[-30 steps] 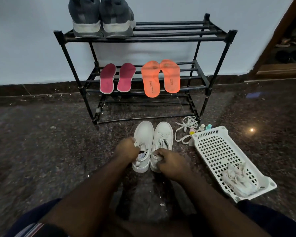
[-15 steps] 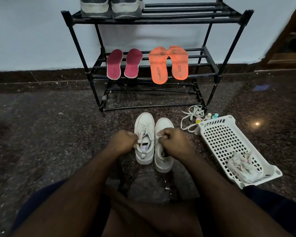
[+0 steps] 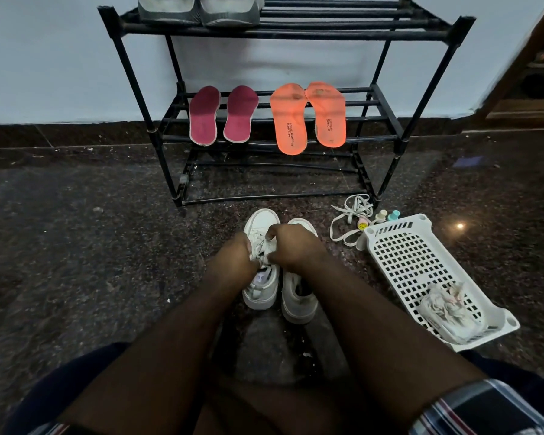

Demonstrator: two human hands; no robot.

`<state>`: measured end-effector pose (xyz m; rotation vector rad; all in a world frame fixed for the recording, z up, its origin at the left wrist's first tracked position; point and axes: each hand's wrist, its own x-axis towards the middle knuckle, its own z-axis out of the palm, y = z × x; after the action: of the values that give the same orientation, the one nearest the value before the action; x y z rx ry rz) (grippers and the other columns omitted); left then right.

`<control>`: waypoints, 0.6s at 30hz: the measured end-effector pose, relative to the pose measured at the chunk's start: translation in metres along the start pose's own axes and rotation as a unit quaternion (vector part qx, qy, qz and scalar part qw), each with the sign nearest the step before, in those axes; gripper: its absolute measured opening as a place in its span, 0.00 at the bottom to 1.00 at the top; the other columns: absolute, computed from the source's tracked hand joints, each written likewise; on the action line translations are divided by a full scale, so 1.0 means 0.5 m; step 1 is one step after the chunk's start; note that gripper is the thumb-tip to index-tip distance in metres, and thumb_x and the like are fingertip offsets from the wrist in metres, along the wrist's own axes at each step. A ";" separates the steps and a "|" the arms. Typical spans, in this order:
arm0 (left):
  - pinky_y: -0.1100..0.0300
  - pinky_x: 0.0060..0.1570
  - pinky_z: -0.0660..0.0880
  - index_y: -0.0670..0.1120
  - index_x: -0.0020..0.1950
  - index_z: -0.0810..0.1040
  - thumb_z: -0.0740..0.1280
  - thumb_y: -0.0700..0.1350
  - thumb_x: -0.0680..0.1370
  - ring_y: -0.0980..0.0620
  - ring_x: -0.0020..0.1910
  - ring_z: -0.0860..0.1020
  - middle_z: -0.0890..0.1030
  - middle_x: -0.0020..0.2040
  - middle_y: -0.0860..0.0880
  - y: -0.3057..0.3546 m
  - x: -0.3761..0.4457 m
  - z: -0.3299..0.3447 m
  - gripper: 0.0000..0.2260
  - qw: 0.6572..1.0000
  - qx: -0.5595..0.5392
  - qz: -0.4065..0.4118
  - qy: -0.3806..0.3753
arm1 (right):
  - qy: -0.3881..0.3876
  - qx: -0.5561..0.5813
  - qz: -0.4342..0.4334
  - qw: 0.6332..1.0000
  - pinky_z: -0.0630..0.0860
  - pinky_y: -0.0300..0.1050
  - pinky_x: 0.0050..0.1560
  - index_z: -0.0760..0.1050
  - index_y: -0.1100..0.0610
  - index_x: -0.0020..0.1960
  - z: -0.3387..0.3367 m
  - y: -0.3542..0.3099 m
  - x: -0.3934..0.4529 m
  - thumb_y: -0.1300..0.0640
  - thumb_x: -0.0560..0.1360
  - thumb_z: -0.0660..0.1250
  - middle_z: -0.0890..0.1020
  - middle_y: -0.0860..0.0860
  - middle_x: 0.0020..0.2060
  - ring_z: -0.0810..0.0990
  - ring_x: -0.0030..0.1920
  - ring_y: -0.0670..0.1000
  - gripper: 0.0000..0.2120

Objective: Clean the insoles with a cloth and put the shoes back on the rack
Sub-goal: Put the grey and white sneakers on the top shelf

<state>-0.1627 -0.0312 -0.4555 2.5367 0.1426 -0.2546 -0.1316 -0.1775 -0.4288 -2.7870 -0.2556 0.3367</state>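
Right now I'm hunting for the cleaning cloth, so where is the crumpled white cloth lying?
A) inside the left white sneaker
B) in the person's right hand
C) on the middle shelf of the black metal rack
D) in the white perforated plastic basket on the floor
D: the crumpled white cloth lies at the near end of the white perforated plastic basket, untouched by either hand.

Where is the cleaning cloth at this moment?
In the head view the crumpled cloth lies in the near end of the white basket, on the floor to the person's right, beside the white shoes.
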 end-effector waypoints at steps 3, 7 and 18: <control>0.56 0.40 0.63 0.45 0.56 0.69 0.72 0.45 0.75 0.47 0.46 0.74 0.75 0.48 0.49 0.004 -0.002 0.000 0.15 1.000 0.000 0.007 -0.016 | 0.025 -0.081 -0.013 0.996 0.76 0.47 0.47 0.75 0.54 0.59 0.011 -0.018 0.008 0.51 0.72 0.69 0.81 0.54 0.53 0.80 0.54 0.56 0.17; 0.56 0.36 0.64 0.45 0.52 0.70 0.75 0.43 0.71 0.43 0.47 0.78 0.79 0.47 0.46 0.004 -0.003 -0.004 0.16 0.998 -0.049 0.007 -0.044 | 0.057 -0.115 -0.012 0.992 0.71 0.48 0.42 0.71 0.57 0.61 0.042 -0.030 0.007 0.57 0.76 0.63 0.79 0.56 0.55 0.81 0.54 0.58 0.14; 0.55 0.35 0.76 0.51 0.47 0.73 0.69 0.45 0.72 0.50 0.36 0.81 0.82 0.41 0.48 0.050 -0.016 -0.005 0.07 0.996 -0.079 0.044 0.027 | 0.051 0.149 0.138 0.978 0.71 0.40 0.41 0.80 0.56 0.43 -0.085 0.158 -0.093 0.59 0.70 0.71 0.83 0.53 0.39 0.80 0.41 0.53 0.03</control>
<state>-0.1660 -0.0510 -0.4384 2.3857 0.0696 -0.1353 -0.1544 -0.2733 -0.4068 -2.5306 0.1936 0.2687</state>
